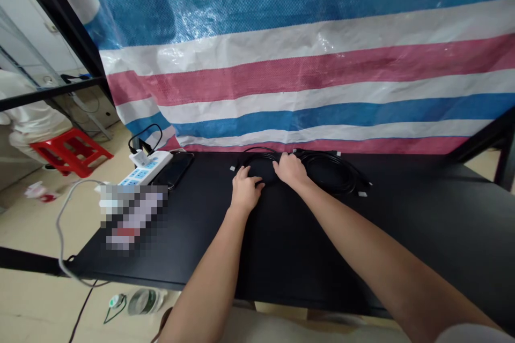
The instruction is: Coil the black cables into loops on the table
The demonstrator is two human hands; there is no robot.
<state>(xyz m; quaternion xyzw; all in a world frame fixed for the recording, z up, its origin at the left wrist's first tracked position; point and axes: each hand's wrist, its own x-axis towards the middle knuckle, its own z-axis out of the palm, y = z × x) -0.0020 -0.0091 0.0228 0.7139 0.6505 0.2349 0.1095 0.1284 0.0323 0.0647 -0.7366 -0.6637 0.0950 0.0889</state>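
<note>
Both hands reach to the far middle of a black table (281, 236). My left hand (244, 188) rests palm down with curled fingers on a coil of black cable (257, 163). My right hand (290, 169) lies over the same coil where it meets a second, larger bundle of black cable (333, 171), its fingers bent onto the strands. Small white tags (362, 193) stick out from the cables. Whether either hand truly grips a strand is hidden by the fingers.
A white power strip (147, 167) with a black plug and a dark phone (175, 170) lie at the table's far left. A striped tarp (306, 64) hangs behind. A red stool (70, 151) and a person in white sit at far left. A blurred patch covers something near the left edge.
</note>
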